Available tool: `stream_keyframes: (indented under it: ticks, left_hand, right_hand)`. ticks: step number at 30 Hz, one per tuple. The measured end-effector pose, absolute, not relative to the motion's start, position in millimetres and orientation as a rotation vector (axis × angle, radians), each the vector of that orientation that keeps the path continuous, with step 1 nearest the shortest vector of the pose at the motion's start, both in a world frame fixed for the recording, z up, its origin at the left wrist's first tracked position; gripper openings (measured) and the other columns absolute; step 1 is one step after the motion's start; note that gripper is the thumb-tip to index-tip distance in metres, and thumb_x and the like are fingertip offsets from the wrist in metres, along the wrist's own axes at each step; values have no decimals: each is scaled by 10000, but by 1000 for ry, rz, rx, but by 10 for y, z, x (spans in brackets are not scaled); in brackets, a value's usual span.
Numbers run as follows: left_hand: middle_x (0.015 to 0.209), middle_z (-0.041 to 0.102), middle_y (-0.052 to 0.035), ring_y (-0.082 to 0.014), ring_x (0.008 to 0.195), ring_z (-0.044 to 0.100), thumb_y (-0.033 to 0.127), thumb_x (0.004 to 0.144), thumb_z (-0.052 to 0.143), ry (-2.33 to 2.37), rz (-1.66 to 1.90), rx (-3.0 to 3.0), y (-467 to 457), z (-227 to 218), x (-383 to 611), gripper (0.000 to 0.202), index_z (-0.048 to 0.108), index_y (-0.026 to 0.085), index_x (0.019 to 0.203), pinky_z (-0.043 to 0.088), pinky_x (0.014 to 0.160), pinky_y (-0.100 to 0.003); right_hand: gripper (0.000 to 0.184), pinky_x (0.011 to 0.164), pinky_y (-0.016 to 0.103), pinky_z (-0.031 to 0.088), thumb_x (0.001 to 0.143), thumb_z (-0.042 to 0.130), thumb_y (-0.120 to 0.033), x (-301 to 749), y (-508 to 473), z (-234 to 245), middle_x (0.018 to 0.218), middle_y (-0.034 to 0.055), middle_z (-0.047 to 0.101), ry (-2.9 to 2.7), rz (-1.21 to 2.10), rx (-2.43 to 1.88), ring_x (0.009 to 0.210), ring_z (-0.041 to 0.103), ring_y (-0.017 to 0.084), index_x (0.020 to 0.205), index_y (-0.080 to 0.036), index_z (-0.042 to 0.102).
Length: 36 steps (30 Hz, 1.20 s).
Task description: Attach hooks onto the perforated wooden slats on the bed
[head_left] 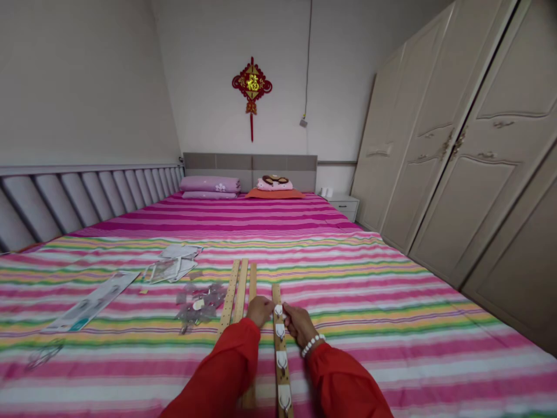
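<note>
Writing: a gold Chinese sign, 福, shines on the red wall hanging, far ahead of both hands; the print on the long flat pack, well off to the left of the left hand, is too blurry to read.
Wooden strip with hooks: long, thin, flat and brown, lying between the two hands and running back toward the person.
White hooks: four in a row on that strip; the top hook is between the fingertips, and the others are nearer the person.
Left hand: fingers curled, tips at the strip's left edge by the top hook; I cannot tell if it grips.
Right hand: half closed, thumb and finger at the top hook's right side; I cannot tell how tight.
Bracelet: round white beads, on the right wrist.
Other strips: three pale wooden ones, just beside the left hand; the far left one has little holes.
Small bags: see-through and crinkly, left of those strips.
Bed sheet: striped cloth, under everything the hands work on.
</note>
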<state>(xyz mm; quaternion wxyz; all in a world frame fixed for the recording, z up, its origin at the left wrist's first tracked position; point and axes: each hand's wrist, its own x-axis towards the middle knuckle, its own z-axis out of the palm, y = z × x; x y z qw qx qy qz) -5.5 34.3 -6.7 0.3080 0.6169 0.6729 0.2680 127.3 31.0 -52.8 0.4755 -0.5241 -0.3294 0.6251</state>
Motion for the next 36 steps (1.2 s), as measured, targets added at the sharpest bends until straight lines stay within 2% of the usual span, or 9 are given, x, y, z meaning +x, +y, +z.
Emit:
stream_keyframes:
  ticks: [3,5,7,10,14,20,29,33,36]
  left_hand:
    - [639,659,-21,-152,636,604,402,765,515,1726,803,1674,266,85,-383,309,663,148,672,449,606,-232]
    - [764,710,-41,-173,743,638,365,732,531,1705,990,1669,216,161,-740,281,692,144,796,480,682,-246]
    - [798,730,-59,-193,783,652,343,693,557,1789,1168,1597,162,191,-1149,273,700,142,812,496,721,-266]
    - [862,749,-62,-217,847,667,278,645,594,1917,1198,1570,71,170,-1670,255,716,162,837,506,753,-278]
    - [1007,740,-75,-255,1006,641,178,593,649,2071,969,1790,-25,143,-1929,352,729,176,936,478,868,-302]
    - [1076,717,-110,-295,1022,642,271,756,558,2348,467,1923,-41,197,-1846,392,686,205,1121,473,787,-324]
    - [1031,732,-94,-298,1030,643,274,740,603,2438,454,1914,-58,306,-1944,311,720,236,1025,467,836,-340]
    - [1068,719,-119,-307,1034,643,268,717,642,2415,753,1790,-108,447,-1981,328,712,175,1024,480,848,-344]
    - [962,738,-119,-294,976,663,239,667,700,2241,1129,1498,-142,541,-2009,338,707,127,986,510,799,-326]
  right_hand:
    - [319,277,158,117,819,549,-377,1317,258,-521,328,-42,467,-722,1556,-1266,235,219,29,574,-175,515]
    - [290,286,149,118,816,551,-386,1345,227,-523,345,-40,483,-694,1571,-1246,247,224,25,628,-166,534]
    - [275,292,145,115,808,559,-381,1364,203,-530,356,-35,494,-673,1588,-1217,254,230,22,649,-157,543]
    - [256,295,142,107,782,588,-367,1375,183,-536,361,-30,499,-649,1607,-1177,259,240,20,650,-151,549]
    - [249,300,145,104,752,624,-363,1377,173,-532,361,-35,497,-653,1603,-1167,260,245,19,642,-157,538]
    - [265,302,150,110,740,645,-382,1388,169,-540,369,-30,510,-667,1599,-1171,262,251,18,656,-151,548]
    - [246,299,148,96,734,632,-358,1386,199,-559,354,-33,501,-663,1608,-1160,257,237,16,644,-143,554]
    - [229,300,151,90,713,638,-344,1378,198,-563,354,-34,503,-665,1603,-1148,254,233,15,635,-149,548]
    - [206,301,152,91,710,625,-320,1372,191,-572,353,-40,498,-670,1599,-1133,252,234,14,626,-151,541]
